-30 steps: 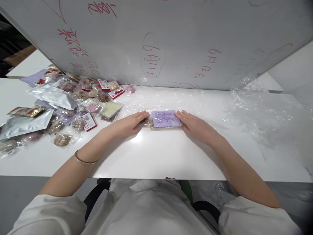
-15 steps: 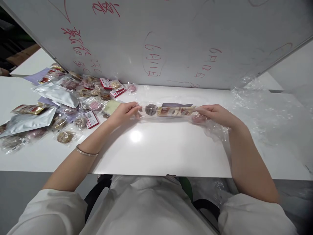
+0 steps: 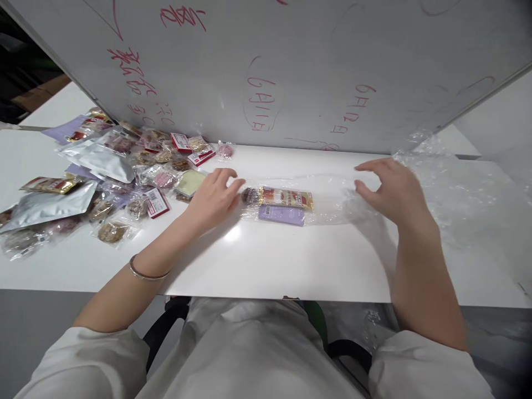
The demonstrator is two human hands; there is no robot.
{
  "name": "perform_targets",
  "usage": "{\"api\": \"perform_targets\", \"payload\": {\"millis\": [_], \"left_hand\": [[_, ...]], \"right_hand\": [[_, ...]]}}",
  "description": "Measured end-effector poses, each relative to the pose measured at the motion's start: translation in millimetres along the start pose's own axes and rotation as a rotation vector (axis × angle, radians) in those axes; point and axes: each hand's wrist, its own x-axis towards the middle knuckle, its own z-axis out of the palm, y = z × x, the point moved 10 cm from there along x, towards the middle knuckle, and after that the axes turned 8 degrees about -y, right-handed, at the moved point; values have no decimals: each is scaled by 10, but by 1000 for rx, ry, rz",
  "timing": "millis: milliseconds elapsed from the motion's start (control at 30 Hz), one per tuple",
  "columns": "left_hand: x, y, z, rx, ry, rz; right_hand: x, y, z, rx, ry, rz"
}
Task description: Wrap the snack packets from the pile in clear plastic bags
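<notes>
A long clear plastic bag [image 3: 328,202] lies flat on the white table in front of me. Inside or under its film are a gold and red sachet [image 3: 286,198], a purple packet [image 3: 281,215] and a dark round piece [image 3: 249,195] at the left end. My left hand [image 3: 216,199] rests by that left end, thumb and fingers apart. Over the right end, my right hand [image 3: 388,185] is spread, with a gap between thumb and fingers and nothing between them.
Many wrapped snacks, silver pouches [image 3: 102,158] and red-edged cards [image 3: 157,203] are heaped at the left. Crumpled clear plastic [image 3: 461,194] covers the right side. A whiteboard [image 3: 307,72] with red writing stands along the table's back.
Both hands have let go of the plastic bag, and my right hand has moved right. The bag has come to lie flat, its sachet and purple packet now side by side.
</notes>
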Motion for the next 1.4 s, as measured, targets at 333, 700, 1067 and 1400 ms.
{"api": "perform_targets", "payload": {"millis": [333, 700, 1067, 1400], "left_hand": [[18, -413, 287, -234, -337, -29], [98, -402, 253, -442, -258, -120], [-8, -570, -8, -342, 94, -237], [1, 542, 680, -168, -116, 149]], "right_hand": [[-129, -734, 745, -8, -352, -217], [136, -349, 806, -161, -353, 80], [115, 196, 446, -109, -159, 295], [-250, -1460, 1074, -69, -191, -573]]}}
